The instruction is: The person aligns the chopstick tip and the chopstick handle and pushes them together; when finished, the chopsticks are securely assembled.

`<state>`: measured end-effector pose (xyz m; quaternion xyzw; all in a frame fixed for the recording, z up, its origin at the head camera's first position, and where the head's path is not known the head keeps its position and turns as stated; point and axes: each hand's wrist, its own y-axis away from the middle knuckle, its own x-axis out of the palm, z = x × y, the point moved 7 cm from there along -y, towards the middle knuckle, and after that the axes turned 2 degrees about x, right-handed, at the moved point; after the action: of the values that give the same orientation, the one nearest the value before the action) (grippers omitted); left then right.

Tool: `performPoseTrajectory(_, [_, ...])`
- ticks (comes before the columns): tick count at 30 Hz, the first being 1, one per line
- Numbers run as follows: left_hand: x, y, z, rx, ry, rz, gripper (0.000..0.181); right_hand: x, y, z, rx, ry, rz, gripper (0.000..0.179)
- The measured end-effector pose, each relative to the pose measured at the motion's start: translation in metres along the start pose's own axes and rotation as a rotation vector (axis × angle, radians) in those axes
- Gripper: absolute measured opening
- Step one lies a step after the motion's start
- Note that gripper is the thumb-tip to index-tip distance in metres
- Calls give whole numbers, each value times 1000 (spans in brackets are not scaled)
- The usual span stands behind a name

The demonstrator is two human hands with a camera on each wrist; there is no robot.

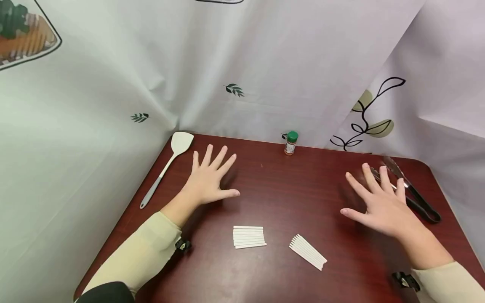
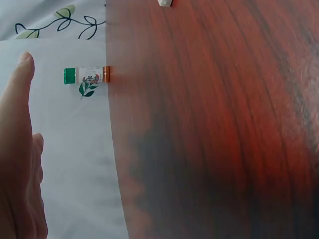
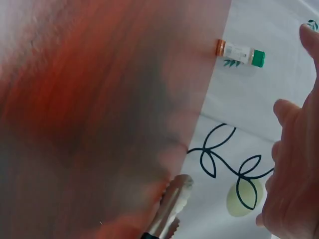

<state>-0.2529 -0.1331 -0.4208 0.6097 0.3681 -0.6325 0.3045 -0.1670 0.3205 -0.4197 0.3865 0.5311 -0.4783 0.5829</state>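
My left hand (image 1: 206, 181) hovers over the left part of the table with its fingers spread and holds nothing. A white spatula (image 1: 166, 166) with a grey handle end lies just left of it. Fingers spread too, my right hand (image 1: 382, 206) is above the right side, partly covering the metal tongs (image 1: 418, 200) with black handles. Between the hands and nearer to me lie two groups of thin white sticks: one row (image 1: 249, 237) set crosswise, the other bundle (image 1: 308, 251) slanted. A spice jar (image 1: 290, 144) with a green lid stands at the back edge.
The dark red-brown wooden table (image 1: 273, 185) meets a white cloth (image 1: 288, 63) with printed leaves along its back and sides. In the right wrist view the tips of the tongs (image 3: 174, 201) show near the table's edge.
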Motion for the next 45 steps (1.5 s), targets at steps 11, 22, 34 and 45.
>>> performPoseTrajectory(11, [41,21,-33,13,327,4,89,45,18,27,76,-367,-57,61])
performPoseTrajectory(22, [72,42,-69,84,607,-43,57,69,32,70,20,-415,-226,30])
performPoseTrajectory(34, [71,56,-105,180,493,-228,33,78,47,99,-39,-521,-307,25])
performPoseTrajectory(45, [68,60,-106,232,521,-257,23,78,55,111,-157,-509,-375,28])
